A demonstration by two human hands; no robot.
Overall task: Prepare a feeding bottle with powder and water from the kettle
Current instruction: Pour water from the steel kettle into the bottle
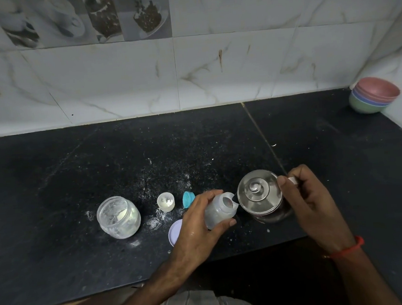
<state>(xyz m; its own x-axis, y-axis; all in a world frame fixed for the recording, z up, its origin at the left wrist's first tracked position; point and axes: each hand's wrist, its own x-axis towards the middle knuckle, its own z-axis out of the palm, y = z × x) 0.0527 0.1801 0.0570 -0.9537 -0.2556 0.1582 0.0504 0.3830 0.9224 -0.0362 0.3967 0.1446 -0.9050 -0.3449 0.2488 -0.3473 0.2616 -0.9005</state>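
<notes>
My left hand [198, 221] grips the clear feeding bottle [220, 209], which is tilted with its open mouth toward the kettle. My right hand [304, 197] holds the handle of the glass kettle [262, 196] with the steel lid, tipped so its spout sits at the bottle mouth. To the left stand an open jar of white powder [118, 216], a small white cap [166, 201] with powder in it, and the blue bottle ring [188, 199].
A pale round lid [175, 232] lies on the black counter [77, 176], partly under my left hand. Spilled powder dusts the counter around the jar and cap. Stacked coloured bowls [373, 95] sit in the far right corner. The counter's front edge runs close below my hands.
</notes>
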